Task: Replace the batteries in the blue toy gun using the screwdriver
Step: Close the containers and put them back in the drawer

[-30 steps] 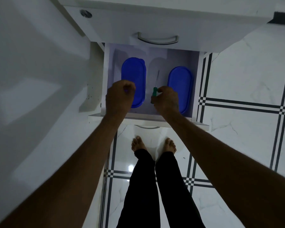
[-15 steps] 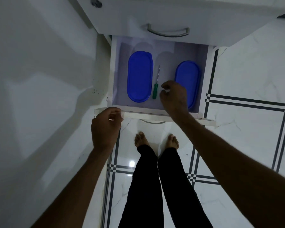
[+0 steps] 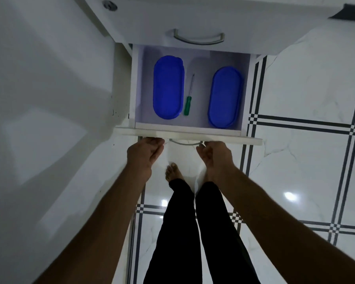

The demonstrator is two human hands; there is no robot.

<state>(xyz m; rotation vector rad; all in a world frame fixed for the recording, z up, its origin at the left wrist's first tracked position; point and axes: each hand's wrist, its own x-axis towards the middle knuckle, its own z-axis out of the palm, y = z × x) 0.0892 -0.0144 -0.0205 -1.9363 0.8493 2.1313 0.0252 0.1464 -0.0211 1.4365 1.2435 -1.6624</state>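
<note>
Floor (image 3: 307, 95) fills most of my view, white marble-look tile crossed by dark double lines, with two bright light spots on it. White cabinet (image 3: 49, 99) stands to the left of the open drawer, and a closed upper drawer (image 3: 193, 15) with a curved metal handle (image 3: 199, 38) sits just above it. I take the open drawer (image 3: 193, 131) as my landmark: it is pulled out toward me, its front panel nearest my feet.

Below the drawer front I see my two legs in black trousers (image 3: 193, 232) and one bare foot (image 3: 173, 173) on the tile; the other foot is hidden behind my right arm.

Inside the drawer, a blue oval lid or container (image 3: 168, 87) lies along its left side, and a second blue oval container (image 3: 224, 97) lies along its right side, set slightly closer to the front.

My left hand (image 3: 145, 153) sits just under the drawer front, left of the drawer's own handle (image 3: 184, 142), fingers curled, seemingly empty. My right hand (image 3: 214, 155) sits right of that handle, also curled; I cannot tell whether either grip holds the handle or the panel edge.

Between the two blue containers, just beside the left one, lies the screwdriver (image 3: 188, 104), green handle toward the drawer front, thin shaft pointing to the back. No hand touches it.
</note>
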